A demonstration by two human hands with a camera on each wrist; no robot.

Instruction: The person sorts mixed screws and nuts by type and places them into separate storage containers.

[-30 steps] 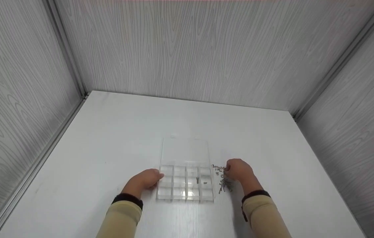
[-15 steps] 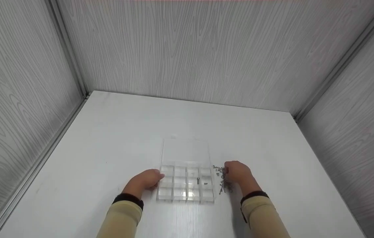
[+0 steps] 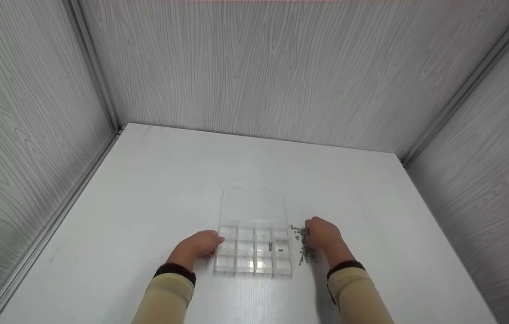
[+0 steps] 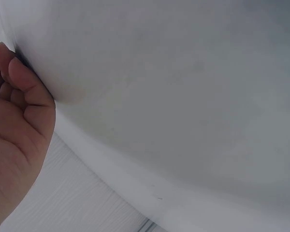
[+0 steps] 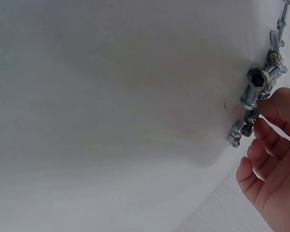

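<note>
Amid grey walls [image 3: 254, 67], screws [image 5: 250, 98] on tabletop [image 3: 182, 171].

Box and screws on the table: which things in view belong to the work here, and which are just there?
Likely in the work:
box
left hand, gripping the box's left edge
screws
right hand, fingers at the screws

Just there:
table
back wall

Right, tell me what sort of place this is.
Probably a work booth: grey wood-grain panels on three sides of a white tabletop, with a clear plastic compartment box beside silver metal screws.
</note>
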